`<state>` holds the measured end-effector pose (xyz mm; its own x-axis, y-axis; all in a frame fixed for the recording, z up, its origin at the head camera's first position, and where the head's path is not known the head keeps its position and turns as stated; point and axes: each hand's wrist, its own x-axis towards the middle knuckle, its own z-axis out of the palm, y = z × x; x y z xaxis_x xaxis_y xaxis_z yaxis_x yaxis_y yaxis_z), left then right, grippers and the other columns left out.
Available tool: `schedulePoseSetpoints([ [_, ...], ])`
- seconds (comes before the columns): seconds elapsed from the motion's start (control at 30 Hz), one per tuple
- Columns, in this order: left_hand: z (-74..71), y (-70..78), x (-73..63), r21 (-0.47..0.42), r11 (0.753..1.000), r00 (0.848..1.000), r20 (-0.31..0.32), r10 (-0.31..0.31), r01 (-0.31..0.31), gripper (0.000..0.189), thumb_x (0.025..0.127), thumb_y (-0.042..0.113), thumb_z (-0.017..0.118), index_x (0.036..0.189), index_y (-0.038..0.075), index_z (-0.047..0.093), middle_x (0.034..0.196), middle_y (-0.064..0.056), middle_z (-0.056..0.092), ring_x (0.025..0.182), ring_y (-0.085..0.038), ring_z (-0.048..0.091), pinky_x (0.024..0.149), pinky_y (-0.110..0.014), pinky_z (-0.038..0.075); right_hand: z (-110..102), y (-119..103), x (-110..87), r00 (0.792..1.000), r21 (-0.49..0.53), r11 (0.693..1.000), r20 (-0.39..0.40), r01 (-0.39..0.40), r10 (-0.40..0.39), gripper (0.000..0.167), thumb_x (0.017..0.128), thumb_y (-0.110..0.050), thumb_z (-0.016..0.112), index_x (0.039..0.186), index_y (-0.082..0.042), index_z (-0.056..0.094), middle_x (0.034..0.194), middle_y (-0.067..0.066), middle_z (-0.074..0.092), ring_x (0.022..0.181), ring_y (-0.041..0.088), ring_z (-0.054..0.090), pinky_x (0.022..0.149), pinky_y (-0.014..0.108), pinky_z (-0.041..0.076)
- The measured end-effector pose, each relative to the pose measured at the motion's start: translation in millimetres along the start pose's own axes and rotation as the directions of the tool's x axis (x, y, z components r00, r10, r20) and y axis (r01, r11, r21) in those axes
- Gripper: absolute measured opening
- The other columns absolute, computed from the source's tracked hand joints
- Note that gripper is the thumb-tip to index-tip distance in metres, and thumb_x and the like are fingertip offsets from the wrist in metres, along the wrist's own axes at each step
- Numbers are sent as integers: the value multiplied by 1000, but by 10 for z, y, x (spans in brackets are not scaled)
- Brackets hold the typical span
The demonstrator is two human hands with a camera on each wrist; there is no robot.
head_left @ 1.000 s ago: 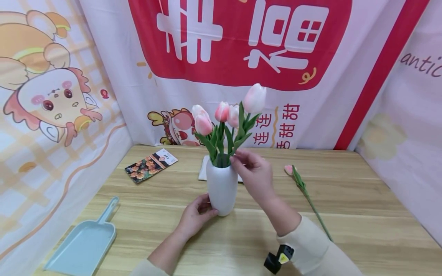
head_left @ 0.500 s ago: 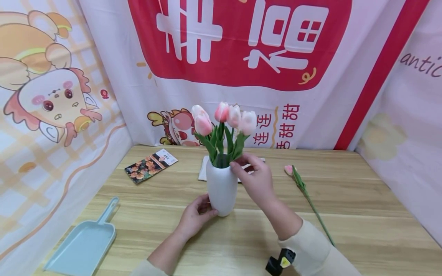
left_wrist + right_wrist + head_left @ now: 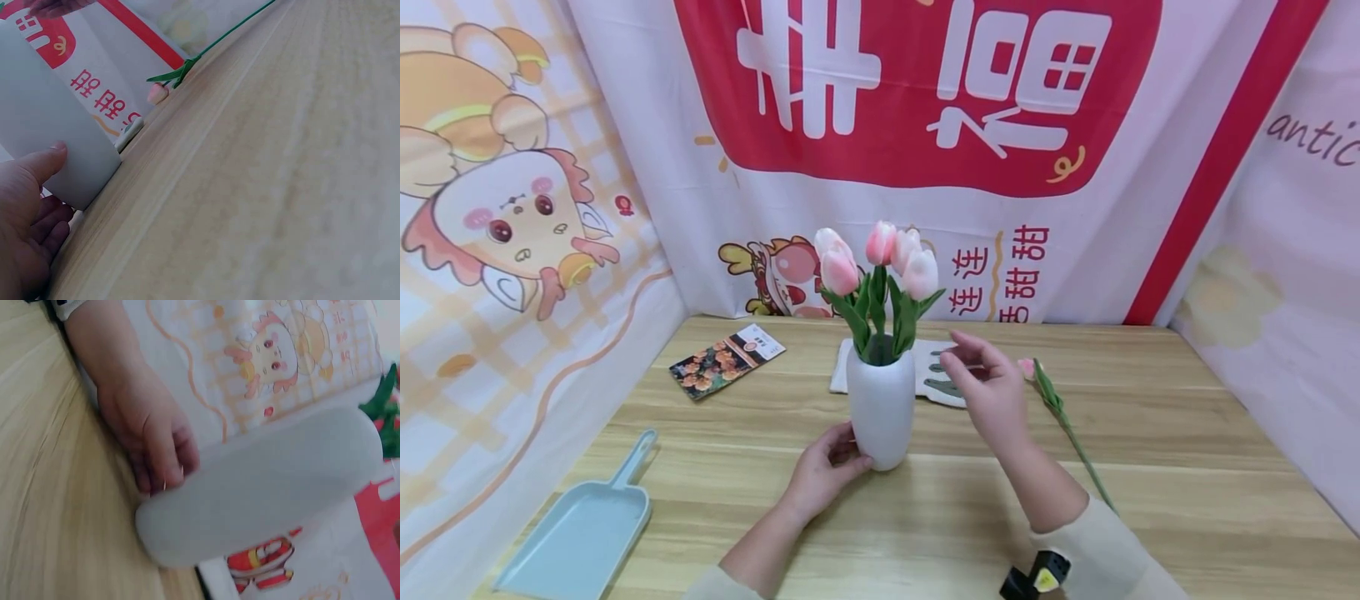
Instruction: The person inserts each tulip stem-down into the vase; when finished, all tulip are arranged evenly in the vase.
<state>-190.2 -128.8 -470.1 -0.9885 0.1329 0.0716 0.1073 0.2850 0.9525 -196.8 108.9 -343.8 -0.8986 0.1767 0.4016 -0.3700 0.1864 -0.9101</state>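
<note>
A white vase (image 3: 882, 412) stands upright on the wooden table, with several pink-and-white tulips (image 3: 919, 275) in it. My left hand (image 3: 826, 471) holds the vase low on its left side; in the left wrist view the thumb (image 3: 47, 164) lies against the white wall close to the base. To the right of the vase, my right hand (image 3: 995, 392) is raised with loosely bent fingers and nothing in them. One more tulip (image 3: 1056, 404) lies on the table beyond that hand, its pink head toward the back.
Behind the vase lies a flat white piece with green shapes (image 3: 946, 388), partly covered by vase and hand. A packet with an orange flower picture (image 3: 727, 361) is at the back left. At the front left sits a light blue dustpan (image 3: 580, 533). Printed cloths hang around the table.
The right-hand tulip sank lower into the vase and leaned in toward the others. My right hand let go of it and drew away to the right. The left hand stayed on the vase.
</note>
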Motion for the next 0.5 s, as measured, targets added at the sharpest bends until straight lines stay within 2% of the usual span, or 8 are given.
schedulePoseSetpoints([
  [0.13, -5, -19, 4, 10, 1000, 1000, 1, -10, 10, 58, 82, 25, 80, 133, 9, 57, 125, -11, 66, 115, -27, 62, 101, -44, 51, -223, 211, -1, 993, 11, 996, -79, -89, 89, 30, 89, -11, 72, 117, -1, 68, 89, -11, 70, 82, -2, 62, 71, 12, 52],
  [0.3, -3, -29, 9, 13, 1000, 1000, 6, -13, 13, 59, 82, 27, 79, 134, 10, 56, 125, -11, 66, 115, -27, 62, 101, -44, 51, -552, 482, -30, 966, -100, 965, -113, -244, 232, 36, 93, -24, 69, 126, -10, 64, 95, -18, 66, 88, -2, 58, 74, 10, 50],
  [0.37, 0, -25, 10, 13, 1000, 1000, 8, -20, 20, 59, 82, 27, 79, 134, 10, 56, 126, -10, 65, 115, -27, 62, 101, -44, 51, -687, 604, -35, 959, -153, 949, -113, -276, 260, 38, 93, -28, 68, 127, -12, 63, 98, -18, 64, 91, -2, 57, 75, 9, 49],
  [0.5, 9, -20, 12, 14, 1000, 1000, 8, -23, 23, 59, 82, 26, 79, 134, 10, 56, 126, -11, 65, 115, -27, 62, 101, -45, 51, -952, 837, -31, 962, -232, 934, -102, -272, 255, 42, 92, -27, 70, 128, -8, 62, 96, -20, 62, 90, -4, 55, 75, 8, 48],
])
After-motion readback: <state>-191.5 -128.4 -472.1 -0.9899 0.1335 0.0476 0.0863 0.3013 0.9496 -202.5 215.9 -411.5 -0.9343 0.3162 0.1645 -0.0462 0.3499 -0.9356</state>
